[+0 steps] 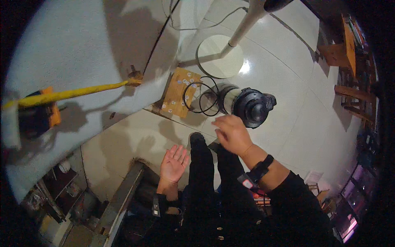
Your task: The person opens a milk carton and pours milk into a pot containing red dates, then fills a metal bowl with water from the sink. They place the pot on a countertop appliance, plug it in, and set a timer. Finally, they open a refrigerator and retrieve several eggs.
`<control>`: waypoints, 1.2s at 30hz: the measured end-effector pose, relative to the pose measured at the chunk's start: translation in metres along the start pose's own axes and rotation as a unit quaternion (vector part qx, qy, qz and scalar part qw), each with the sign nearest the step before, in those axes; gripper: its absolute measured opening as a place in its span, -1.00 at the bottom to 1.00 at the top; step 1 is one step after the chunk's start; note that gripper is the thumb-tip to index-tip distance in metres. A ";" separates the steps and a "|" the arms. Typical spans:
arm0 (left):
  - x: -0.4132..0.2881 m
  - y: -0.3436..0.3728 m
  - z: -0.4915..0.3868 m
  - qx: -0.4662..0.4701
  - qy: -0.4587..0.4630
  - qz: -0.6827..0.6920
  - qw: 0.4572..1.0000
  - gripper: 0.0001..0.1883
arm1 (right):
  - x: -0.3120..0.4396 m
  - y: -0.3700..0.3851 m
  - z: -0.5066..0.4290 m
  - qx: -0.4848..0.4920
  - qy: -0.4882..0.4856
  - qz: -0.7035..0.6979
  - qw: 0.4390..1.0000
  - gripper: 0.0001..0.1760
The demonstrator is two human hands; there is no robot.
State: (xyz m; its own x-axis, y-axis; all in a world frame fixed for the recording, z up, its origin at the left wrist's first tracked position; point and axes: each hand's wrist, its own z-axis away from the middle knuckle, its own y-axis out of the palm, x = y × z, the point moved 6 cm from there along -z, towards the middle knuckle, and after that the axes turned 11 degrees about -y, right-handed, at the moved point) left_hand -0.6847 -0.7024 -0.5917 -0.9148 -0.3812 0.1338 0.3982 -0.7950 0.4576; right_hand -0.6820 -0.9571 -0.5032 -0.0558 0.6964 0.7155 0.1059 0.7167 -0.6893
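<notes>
My left hand (174, 165) is held palm up over the floor beside my left leg, fingers apart, with nothing in it. My right hand (233, 134) is above my right leg, its fingers loosely bent and nothing visible in its grasp. Just beyond it stands a cylindrical container, apparently a pump thermos (250, 108), with a black lid and a pale body. Whether my fingers touch it, I cannot tell. Loops of thin black cord or tubing (201, 111) lie to its left, partly over a small wooden board or stool top (176, 92) bearing round stickers.
A round white stand base (226, 66) with a pole (243, 27) rises beyond the thermos. A yellow strip or cord (77, 92) crosses the left side near a pale wall (61, 40). Wooden furniture (355, 95) stands at right; cluttered shelves (63, 182) are at lower left.
</notes>
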 end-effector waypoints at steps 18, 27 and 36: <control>0.042 0.059 -0.288 -0.027 0.024 0.030 0.999 -0.39 | -0.099 -0.042 0.012 0.099 0.071 0.228 0.966 -0.47; 0.004 0.042 -0.300 -0.066 0.216 0.064 0.972 -0.78 | -0.107 -0.044 0.011 0.113 0.063 0.197 0.972 -0.55; -0.042 0.052 -0.225 -0.103 0.336 -0.001 0.936 -0.85 | -0.127 -0.065 0.013 0.108 0.051 0.178 0.977 -0.51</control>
State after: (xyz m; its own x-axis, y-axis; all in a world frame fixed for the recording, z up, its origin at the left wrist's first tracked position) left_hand -0.6101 -0.8343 -0.7714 -0.6938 -0.5356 -0.4814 0.4652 -0.8436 0.2680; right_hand -0.6950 -1.0913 -0.5506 0.0473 0.9034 0.4261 -0.1123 0.4287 -0.8964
